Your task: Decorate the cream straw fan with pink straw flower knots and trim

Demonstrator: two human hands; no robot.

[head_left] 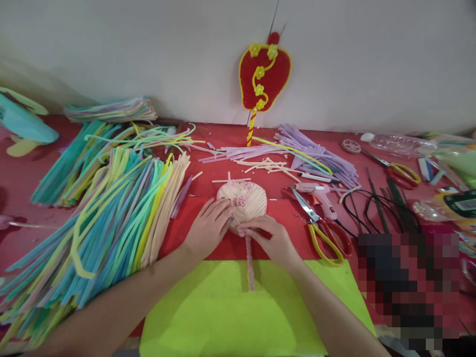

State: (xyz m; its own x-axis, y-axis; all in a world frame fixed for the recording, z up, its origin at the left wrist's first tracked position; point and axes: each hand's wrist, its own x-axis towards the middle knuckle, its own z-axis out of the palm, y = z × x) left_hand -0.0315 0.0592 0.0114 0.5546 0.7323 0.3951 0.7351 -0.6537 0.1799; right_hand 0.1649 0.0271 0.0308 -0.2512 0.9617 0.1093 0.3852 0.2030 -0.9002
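A round cream fan [255,204] made of pipe cleaners lies on the table in front of me, decorated with pink pipe-cleaner flowers [241,199]. Its twisted pink handle [250,263] points toward me over a lime-green mat [230,312]. My left hand [211,223] grips the fan's left edge, its fingers curled over the rim. At the lower edge, where the handle joins, my right hand [269,238] pinches a small pink pipe-cleaner piece [242,229] against the fan. The fingertips partly hide that piece.
Bundles of coloured pipe cleaners [107,233] fill the left side. Purple pipe cleaners [320,153] lie behind. To the right are scissors [316,223], a pink glue gun [323,198] with its black cord, and a plastic bottle [401,144]. A red fan [266,79] leans at the wall.
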